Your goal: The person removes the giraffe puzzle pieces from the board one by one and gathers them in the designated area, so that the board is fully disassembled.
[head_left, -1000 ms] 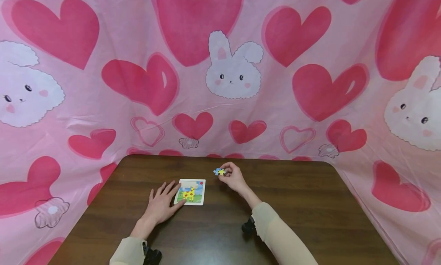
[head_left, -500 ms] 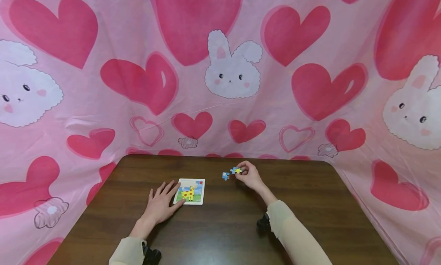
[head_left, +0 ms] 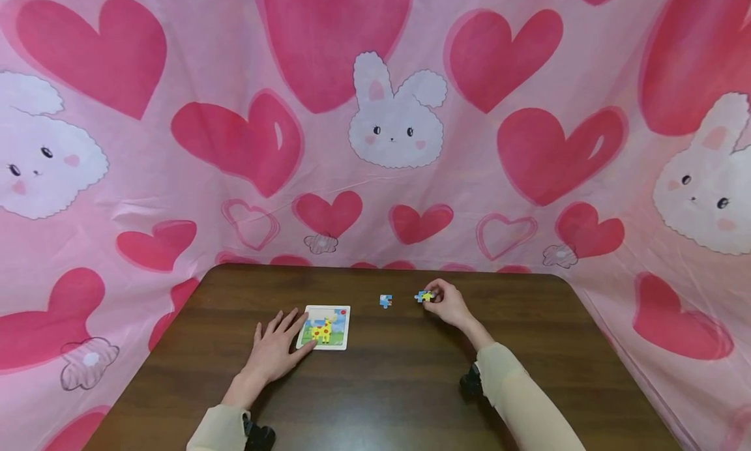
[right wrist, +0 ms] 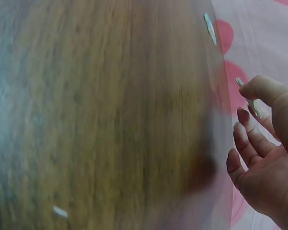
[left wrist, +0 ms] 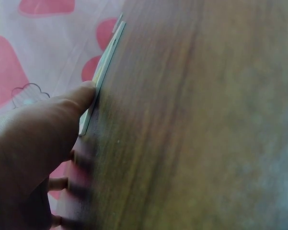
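Puzzle (head_left: 326, 328) lies flat on the table (head_left: 352, 402), lower ctr of head view, a bit left. L hand (head_left: 271, 352), fingers spread & nearly straight, grips nothing; thumb & index rest on puzzle's left side, prob. to stop it sliding. R hand (head_left: 453, 307), right of ctr, pinches held piece (head_left: 423, 296) at one edge, other fingers loosely bent, prob. to leave its picture uncovered. Loose piece (head_left: 384, 301) sits btwn, touching neither.

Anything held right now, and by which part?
Right hand pinches the blue-yellow puzzle piece by its right side; left hand only touches the giraffe board.
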### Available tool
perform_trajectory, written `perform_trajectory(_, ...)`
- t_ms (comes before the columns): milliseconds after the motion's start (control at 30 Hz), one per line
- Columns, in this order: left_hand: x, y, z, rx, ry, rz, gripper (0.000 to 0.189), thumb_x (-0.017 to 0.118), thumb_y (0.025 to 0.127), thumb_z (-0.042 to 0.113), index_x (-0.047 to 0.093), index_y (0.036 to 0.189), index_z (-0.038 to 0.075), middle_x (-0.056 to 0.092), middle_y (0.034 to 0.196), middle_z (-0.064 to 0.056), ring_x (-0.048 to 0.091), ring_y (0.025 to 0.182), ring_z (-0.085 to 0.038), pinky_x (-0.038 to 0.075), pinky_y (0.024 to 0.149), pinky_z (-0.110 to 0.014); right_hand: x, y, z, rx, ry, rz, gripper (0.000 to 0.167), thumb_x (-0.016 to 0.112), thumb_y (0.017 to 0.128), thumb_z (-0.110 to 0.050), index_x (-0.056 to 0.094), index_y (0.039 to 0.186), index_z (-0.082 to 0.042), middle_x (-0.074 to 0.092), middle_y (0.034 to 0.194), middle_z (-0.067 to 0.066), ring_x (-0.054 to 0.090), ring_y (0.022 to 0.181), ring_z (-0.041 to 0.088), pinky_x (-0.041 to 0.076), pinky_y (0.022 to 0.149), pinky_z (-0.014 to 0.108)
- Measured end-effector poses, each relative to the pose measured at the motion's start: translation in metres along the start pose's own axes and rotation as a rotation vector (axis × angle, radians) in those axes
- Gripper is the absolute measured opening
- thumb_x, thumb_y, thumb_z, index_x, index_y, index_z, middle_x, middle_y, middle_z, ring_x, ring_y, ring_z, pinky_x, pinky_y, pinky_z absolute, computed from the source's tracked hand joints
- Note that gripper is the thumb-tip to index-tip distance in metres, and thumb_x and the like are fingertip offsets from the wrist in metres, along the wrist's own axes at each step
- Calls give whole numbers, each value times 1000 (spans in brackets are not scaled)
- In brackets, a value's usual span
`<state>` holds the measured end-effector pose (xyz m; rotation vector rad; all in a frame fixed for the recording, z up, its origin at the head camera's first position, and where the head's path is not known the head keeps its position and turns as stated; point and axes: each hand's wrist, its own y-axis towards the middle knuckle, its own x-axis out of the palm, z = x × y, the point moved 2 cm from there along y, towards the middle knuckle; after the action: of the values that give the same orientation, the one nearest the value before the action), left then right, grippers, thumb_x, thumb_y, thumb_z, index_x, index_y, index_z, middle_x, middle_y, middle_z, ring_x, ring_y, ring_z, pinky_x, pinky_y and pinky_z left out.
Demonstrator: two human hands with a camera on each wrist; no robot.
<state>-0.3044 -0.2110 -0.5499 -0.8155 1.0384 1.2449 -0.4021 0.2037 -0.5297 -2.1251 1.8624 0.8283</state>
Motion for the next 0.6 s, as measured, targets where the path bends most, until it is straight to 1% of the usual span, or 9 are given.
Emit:
perform_trajectory(67,1,0,1,-1,-2,1,78,70,103,57,49,167,18,43,175,-20,34,163,-53,16,125,-89,-2,-1,2,-41,-6,9,26,80,84,2,67,106,5,70,87,13,56,71,11,47,65,23)
perform_trajectory(133,1,0,1,-3,-4,5,78,70,102,57,50,166,18,43,175,-20,34,162,-54,16,125,-89,-1,-1,2,-58,-6,8,26,80,84,1,67,106,5,69,86,11,57,71,11,47,65,24)
perform_trajectory(200,1,0,1,-5,-2,6,78,70,102,57,50,166,18,43,175,-20,34,162,-54,17,125,-89,1,0,1,-36,-18,-2,26,81,84,0,68,106,4,69,88,11,56,73,11,47,66,23)
perform_trajectory(367,1,0,1,-4,-2,-2,78,70,102,57,49,167,18,43,175,-21,34,163,-54,16,125,-89,6,4,2,62,-64,-20,28,83,86,3,70,110,3,69,95,17,55,79,13,45,71,23)
perform_trajectory(467,1,0,1,-5,-6,-4,78,70,102,57,49,167,18,42,175,-20,34,163,-53,16,125,-89,7,5,4,73,-95,-17,27,84,85,5,71,110,4,67,96,18,55,81,16,45,74,24)
perform_trajectory(600,0,1,2,-10,-10,-5,78,70,102,58,49,167,18,42,175,-20,33,164,-53,15,126,-88,7,5,4,52,-141,-25,26,84,86,4,73,109,3,66,97,17,56,84,18,45,77,27)
